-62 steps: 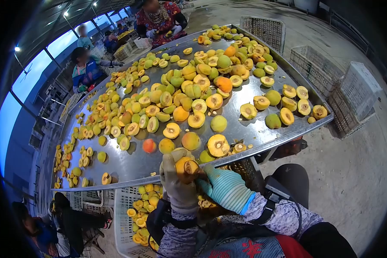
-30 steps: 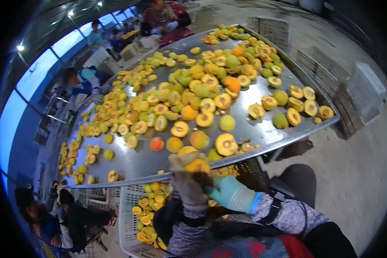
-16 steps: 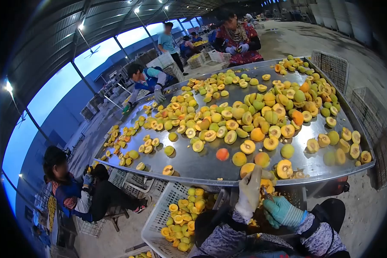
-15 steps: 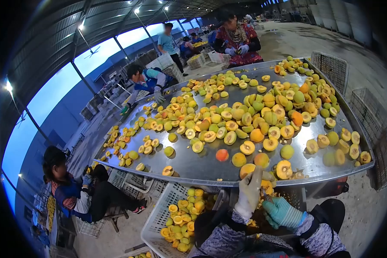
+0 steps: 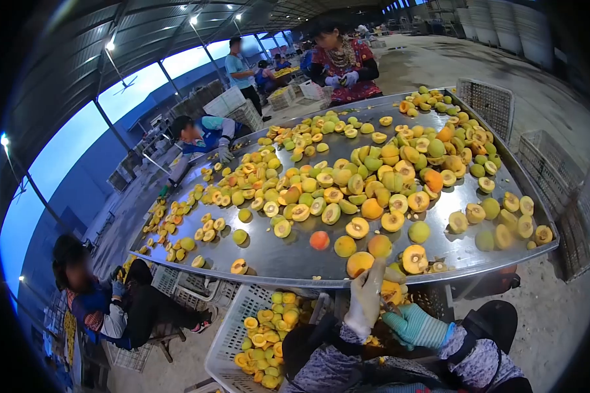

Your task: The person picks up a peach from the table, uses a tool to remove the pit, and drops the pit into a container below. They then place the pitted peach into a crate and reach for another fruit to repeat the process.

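Observation:
My left hand (image 5: 366, 298), in a pale glove, is closed around a yellow peach half (image 5: 392, 292) just below the table's near edge. Close against that fruit is my right hand (image 5: 416, 325), in a teal striped glove, with its fingers closed around a small tool whose tip meets the peach; the hand hides most of it. Right above my hands, whole and halved peaches (image 5: 414, 259) lie along the edge of the metal table (image 5: 288, 263). Many halves show brown stones or hollows.
At my left stands a white plastic crate (image 5: 226, 340) of peach halves. A seated person (image 5: 105, 295) is beyond it. Two people (image 5: 347, 69) work at the table's far sides. Crates (image 5: 485, 108) lean by the right edge, and a dark bin (image 5: 432, 302) sits under my hands.
The whole view has swung, so the table and people appear further left. My hands stay together at the peach half, with more of its orange flesh showing now.

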Demonstrator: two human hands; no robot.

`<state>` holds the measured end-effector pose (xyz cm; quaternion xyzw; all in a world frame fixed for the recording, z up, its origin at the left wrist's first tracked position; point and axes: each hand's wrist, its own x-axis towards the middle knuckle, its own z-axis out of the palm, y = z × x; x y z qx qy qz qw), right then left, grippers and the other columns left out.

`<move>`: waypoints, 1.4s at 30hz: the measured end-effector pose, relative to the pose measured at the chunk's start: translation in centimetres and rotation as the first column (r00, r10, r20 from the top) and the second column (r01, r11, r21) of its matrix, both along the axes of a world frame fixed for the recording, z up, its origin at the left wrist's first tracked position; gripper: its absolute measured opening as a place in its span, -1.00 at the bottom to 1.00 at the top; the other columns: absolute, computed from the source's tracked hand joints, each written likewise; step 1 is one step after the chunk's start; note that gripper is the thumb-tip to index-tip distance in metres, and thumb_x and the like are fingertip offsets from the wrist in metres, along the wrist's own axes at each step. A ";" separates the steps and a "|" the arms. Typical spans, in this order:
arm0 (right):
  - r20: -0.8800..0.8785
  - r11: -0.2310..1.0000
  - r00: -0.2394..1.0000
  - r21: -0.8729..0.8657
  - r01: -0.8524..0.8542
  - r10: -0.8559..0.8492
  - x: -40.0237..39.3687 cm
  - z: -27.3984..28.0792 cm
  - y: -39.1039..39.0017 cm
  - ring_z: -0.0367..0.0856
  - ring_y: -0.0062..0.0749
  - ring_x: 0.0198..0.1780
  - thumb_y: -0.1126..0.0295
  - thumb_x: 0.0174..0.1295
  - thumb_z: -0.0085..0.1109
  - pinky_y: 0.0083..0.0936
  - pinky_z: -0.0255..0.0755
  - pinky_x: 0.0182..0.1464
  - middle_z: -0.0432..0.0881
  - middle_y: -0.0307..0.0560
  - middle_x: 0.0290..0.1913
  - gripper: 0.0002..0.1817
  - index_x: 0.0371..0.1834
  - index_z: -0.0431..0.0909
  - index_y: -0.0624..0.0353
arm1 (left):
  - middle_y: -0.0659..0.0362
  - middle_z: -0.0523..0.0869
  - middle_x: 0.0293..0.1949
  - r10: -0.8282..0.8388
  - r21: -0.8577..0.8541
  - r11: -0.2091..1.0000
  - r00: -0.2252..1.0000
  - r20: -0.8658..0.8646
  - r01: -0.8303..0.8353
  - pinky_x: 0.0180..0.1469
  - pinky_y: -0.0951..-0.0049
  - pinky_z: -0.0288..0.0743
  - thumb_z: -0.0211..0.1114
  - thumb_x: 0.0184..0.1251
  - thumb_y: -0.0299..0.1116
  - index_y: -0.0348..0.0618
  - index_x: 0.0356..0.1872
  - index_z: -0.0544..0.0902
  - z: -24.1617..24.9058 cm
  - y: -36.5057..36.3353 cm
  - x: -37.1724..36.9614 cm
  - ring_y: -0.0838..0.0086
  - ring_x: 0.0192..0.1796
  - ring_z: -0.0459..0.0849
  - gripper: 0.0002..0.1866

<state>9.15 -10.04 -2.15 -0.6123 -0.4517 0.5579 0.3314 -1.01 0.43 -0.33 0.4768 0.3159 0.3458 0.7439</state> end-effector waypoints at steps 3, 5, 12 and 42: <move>-0.408 0.999 0.913 -0.017 -0.027 0.018 -0.2 0.5 -0.5 0.38 -0.52 -0.71 0.11 0.55 -0.14 -0.57 0.32 -0.64 0.42 -0.22 -0.65 -0.57 -0.46 0.45 0.13 | -0.04 0.73 -0.39 0.061 -0.060 0.997 0.987 0.148 -0.053 -0.25 0.41 0.62 -0.06 0.61 0.00 -0.34 -0.33 0.65 0.4 -0.6 0.3 0.31 -0.38 0.71 -0.43; -0.437 1.000 0.899 -0.009 -0.015 0.009 -0.4 0.3 0.0 0.38 -0.52 -0.71 0.11 0.55 -0.14 -0.57 0.31 -0.64 0.42 -0.22 -0.66 -0.56 -0.46 0.44 0.13 | -0.05 0.70 -0.40 0.065 -0.132 0.991 0.972 0.228 -0.035 -0.29 0.36 0.65 -0.04 0.58 0.06 -0.32 -0.21 0.61 -0.8 0.4 0.5 0.25 -0.40 0.71 -0.45; 0.610 0.296 0.747 0.789 -0.539 -0.264 0.1 -8.9 1.5 0.55 0.03 -0.39 0.39 0.08 0.18 -0.14 0.46 -0.37 0.53 0.09 -0.34 -0.49 0.16 0.46 0.26 | -0.04 0.65 -0.50 -0.021 -0.191 0.979 0.972 0.233 0.067 -0.46 0.30 0.63 -0.17 0.56 0.20 -0.12 -0.28 0.48 -2.3 0.7 -0.2 0.19 -0.57 0.64 -0.45; 0.172 0.710 0.924 0.691 0.134 -0.342 -3.7 1.3 0.9 0.71 0.09 -0.10 0.25 0.16 0.41 -0.21 0.58 -0.11 0.71 0.16 -0.14 -0.54 0.08 0.55 0.20 | -0.10 0.64 0.06 0.101 0.059 0.991 0.971 0.218 -0.116 0.08 0.21 0.59 0.17 0.46 -0.44 -0.39 0.35 0.35 0.2 -2.9 -8.4 0.13 0.06 0.67 -0.50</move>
